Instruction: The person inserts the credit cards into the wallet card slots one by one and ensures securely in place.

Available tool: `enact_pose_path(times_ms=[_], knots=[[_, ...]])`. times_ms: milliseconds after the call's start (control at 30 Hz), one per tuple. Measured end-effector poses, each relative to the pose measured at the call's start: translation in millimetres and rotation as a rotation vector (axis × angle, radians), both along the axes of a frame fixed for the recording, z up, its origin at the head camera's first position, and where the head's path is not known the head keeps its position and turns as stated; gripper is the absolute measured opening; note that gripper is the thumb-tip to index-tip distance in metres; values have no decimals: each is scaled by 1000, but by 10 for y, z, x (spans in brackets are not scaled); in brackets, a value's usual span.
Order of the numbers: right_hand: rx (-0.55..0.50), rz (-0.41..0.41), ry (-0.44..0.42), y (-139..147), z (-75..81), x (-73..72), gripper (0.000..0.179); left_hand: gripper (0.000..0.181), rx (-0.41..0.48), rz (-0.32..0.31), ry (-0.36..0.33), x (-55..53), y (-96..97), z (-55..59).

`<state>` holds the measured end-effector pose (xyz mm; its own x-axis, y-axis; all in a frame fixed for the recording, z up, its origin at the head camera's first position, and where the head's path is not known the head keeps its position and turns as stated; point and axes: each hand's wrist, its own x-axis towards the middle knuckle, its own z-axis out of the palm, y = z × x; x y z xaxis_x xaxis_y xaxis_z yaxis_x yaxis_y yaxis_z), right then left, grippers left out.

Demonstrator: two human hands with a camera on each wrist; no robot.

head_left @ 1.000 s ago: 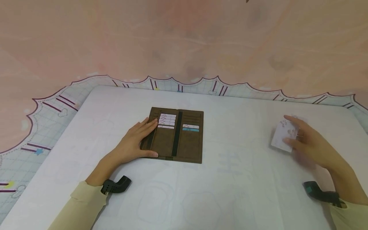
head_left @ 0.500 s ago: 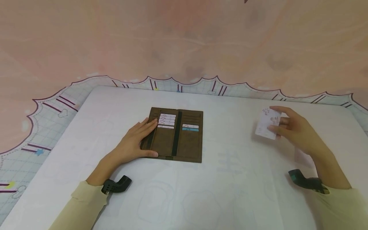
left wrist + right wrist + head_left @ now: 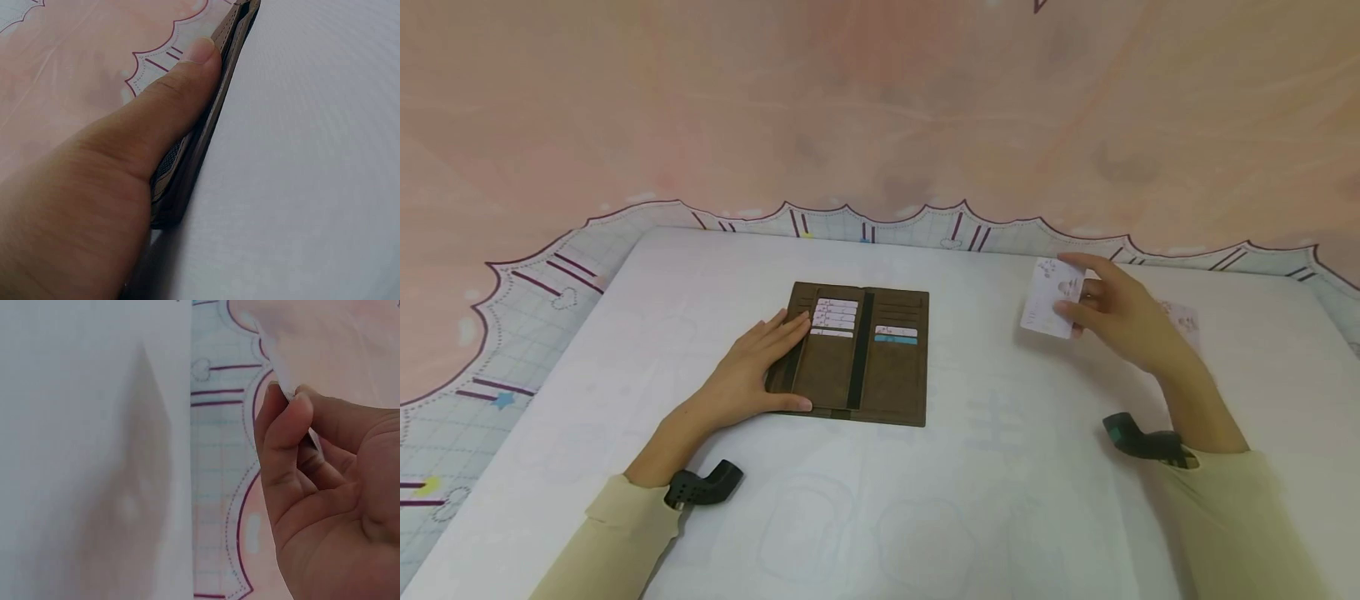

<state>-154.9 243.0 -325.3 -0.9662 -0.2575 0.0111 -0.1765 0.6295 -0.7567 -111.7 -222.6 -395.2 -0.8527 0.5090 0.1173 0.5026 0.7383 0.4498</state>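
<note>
A brown card wallet [image 3: 891, 379] lies spread open on the white tabletop. Several white cards [image 3: 835, 312] fill slots in its left panel; a white card [image 3: 897, 331] and a blue card [image 3: 897, 340] show in the right panel. My left hand [image 3: 752, 371] rests on the wallet's left side with straight fingers, its thumb [image 3: 181, 87] along the near edge. Off to the right, my right hand [image 3: 1123, 321] pinches a white printed card [image 3: 1048, 300] between thumb and fingers, above the table. From the right wrist view, only a thin edge of that card shows.
Another printed card [image 3: 1183, 321] lies on the table behind my right hand, partly covered by it. A scalloped, patterned cloth border [image 3: 917, 221] runs along the table's far edge. Black wrist cameras [image 3: 703, 483] sit on both wrists.
My right hand has moved left and farther from me with the white card, uncovering part of the card on the table. The left hand and the wallet have stayed in place.
</note>
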Motion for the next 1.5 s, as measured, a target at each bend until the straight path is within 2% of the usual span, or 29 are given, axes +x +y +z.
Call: enact_pose_path(times_ms=[333, 467, 800, 967, 1067, 1333, 1500], knots=[[-217, 41, -41, -378, 21, -146, 59, 107, 7, -6, 5, 3, -3, -3], [-240, 44, -29, -536, 20, -198, 59, 108, 6, -4, 10, 7, -3, 4], [-214, 71, 40, -903, -8, -275, 59, 107, 6, -2, 1, 18, 3, 18], [-285, 58, 30, -1055, -36, -321, 59, 107, 1, -3, 4, 19, -1, 25], [-329, 42, 26, -1119, -93, -338, 59, 107, 2, -4, 2, 19, 7, 12], [-434, 26, -6, -1260, -365, -396, 58, 107, -10, -17, 17, 8, 14, -6], [-459, 36, 12, -1342, -436, -433, 57, 106, -1, -16, 27, -9, -10, -4]])
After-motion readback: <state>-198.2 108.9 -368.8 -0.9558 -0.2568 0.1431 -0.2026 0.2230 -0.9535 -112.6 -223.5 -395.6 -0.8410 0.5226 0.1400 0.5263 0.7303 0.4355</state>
